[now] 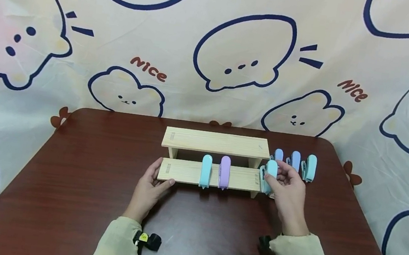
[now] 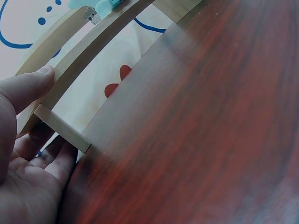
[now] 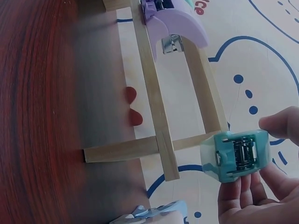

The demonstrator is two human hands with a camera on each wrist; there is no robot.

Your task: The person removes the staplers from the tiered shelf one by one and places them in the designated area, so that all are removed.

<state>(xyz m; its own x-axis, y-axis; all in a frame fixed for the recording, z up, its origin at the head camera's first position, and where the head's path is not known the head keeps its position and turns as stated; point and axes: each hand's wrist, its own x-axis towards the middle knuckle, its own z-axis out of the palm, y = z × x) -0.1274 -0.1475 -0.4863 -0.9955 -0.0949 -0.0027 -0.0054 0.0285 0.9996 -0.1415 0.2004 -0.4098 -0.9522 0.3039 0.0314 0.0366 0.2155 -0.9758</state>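
A two-tier wooden stand (image 1: pixel 182 171) sits on the table. My left hand (image 1: pixel 149 194) grips the left end of its lower step, the thumb (image 2: pixel 35 86) on the front edge and fingers beneath. A teal stapler-like tool (image 1: pixel 270 176) with a coil spring (image 3: pixel 244 153) is pinched in my right hand (image 1: pixel 290 196), beside the lower step's right end. Whether it touches the wood I cannot tell. On that step stand another teal tool (image 1: pixel 205 171) and a purple one (image 1: pixel 224 172), of similar shape.
Behind and right of my right hand stand two blue tools (image 1: pixel 278 154) and a teal one (image 1: pixel 310 167). The upper step (image 1: pixel 218 142) is behind the lower one. A patterned cloth (image 1: pixel 183 55) hangs behind the brown table (image 1: pixel 92 199).
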